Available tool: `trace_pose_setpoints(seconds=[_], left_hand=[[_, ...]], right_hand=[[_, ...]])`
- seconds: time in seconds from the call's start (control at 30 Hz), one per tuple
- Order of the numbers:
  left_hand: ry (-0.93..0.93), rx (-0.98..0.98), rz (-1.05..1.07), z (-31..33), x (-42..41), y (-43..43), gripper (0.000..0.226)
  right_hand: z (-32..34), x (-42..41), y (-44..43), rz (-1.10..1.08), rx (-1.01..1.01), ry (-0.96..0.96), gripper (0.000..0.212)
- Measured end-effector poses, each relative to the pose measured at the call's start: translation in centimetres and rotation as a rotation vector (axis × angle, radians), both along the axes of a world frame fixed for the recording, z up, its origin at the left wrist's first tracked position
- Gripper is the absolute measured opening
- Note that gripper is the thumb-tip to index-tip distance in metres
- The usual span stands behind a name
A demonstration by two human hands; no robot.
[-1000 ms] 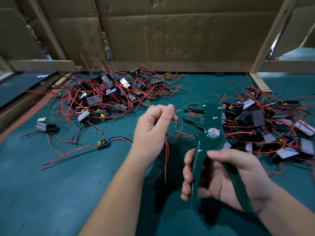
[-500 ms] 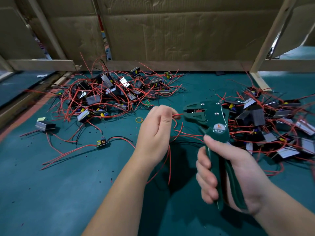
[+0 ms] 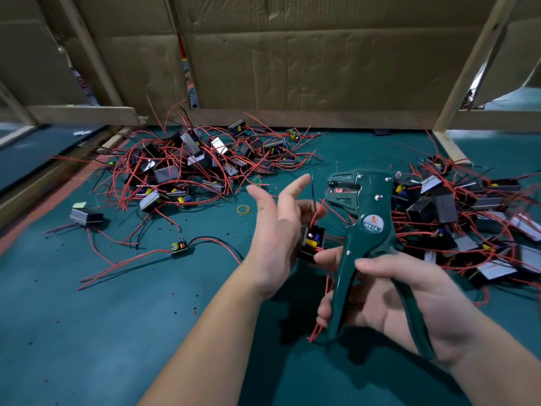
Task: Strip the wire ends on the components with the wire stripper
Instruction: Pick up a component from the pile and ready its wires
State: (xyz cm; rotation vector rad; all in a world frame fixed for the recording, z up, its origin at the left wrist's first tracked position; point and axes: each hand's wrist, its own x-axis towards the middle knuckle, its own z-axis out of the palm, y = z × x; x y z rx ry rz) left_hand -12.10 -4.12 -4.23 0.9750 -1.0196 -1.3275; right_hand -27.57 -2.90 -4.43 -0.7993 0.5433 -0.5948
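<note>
Green mat on the bench, cardboard propped up behind it. On the far left we've got a pile of parts, all tangled red wires, with a yellow rubber band lying just past it. Our left hand comes next, top fingers fanned out wide. One component is tucked right behind the palm, and honestly we can't tell if the lower fingers hold it. Beside that, our right hand is wrapped round the handles of the green wire stripper, nose pointing left, handles spread. A second pile sits on the right.
</note>
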Motion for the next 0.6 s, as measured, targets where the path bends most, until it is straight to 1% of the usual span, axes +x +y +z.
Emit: trace_pose_setpoints(seconds=[0.03, 0.07, 0.1, 0.13, 0.17, 0.2, 0.23, 0.27, 0.33, 0.4, 0.47, 0.5, 0.53, 0.6], left_hand=[[-0.029, -0.016, 0.019, 0.0, 0.2, 0.0, 0.112], [-0.157, -0.058, 0.104, -0.2, 0.6, -0.1, 0.118], [-0.358, -0.124, 0.194, -0.6, 1.3, -0.1, 0.120], [-0.610, -0.172, 0.316, -0.9, 2.2, -0.1, 0.110], [-0.876, -0.205, 0.495, -1.4, 3.5, -0.4, 0.091], [-1.085, -0.207, 0.699, -1.9, 5.0, -0.8, 0.073], [-1.164, -0.140, 0.872, -2.2, 6.5, -1.1, 0.065], [-1.163, -0.044, 1.002, -2.2, 7.8, -1.3, 0.063], [-1.096, 0.156, 1.126, -2.3, 10.4, -1.6, 0.070], [-1.123, 0.304, 1.108, -2.8, 12.4, -1.8, 0.076], [-1.206, 0.427, 0.998, -3.4, 13.6, -1.8, 0.077], [-1.241, 0.481, 0.948, -3.7, 13.8, -1.8, 0.077], [-1.269, 0.514, 0.932, -4.0, 13.9, -1.8, 0.077], [-1.292, 0.534, 0.985, -4.0, 14.0, -1.7, 0.072]], right_hand=[[0.1, 0.0, 0.0, -0.033, -0.024, 0.000, 0.070], [0.2, 0.0, 0.1, -0.086, -0.055, -0.014, 0.068], [0.2, 0.0, 0.1, -0.155, -0.093, -0.043, 0.063], [0.2, -0.1, 0.0, -0.234, -0.134, -0.080, 0.055], [0.3, -0.2, -0.2, -0.315, -0.168, -0.111, 0.047], [0.4, -0.5, -0.5, -0.380, -0.187, -0.128, 0.041], [0.6, -0.7, -0.7, -0.412, -0.193, -0.128, 0.038], [0.7, -1.0, -0.9, -0.420, -0.190, -0.118, 0.036], [0.8, -1.3, -1.1, -0.409, -0.156, -0.097, 0.034], [0.7, -1.4, -1.1, -0.360, -0.132, -0.087, 0.041], [0.5, -1.3, -0.9, -0.285, -0.146, -0.075, 0.054], [0.4, -1.2, -0.7, -0.257, -0.149, -0.074, 0.057], [0.4, -1.2, -0.6, -0.239, -0.147, -0.076, 0.059], [0.4, -1.0, -0.4, -0.214, -0.124, -0.083, 0.063]])
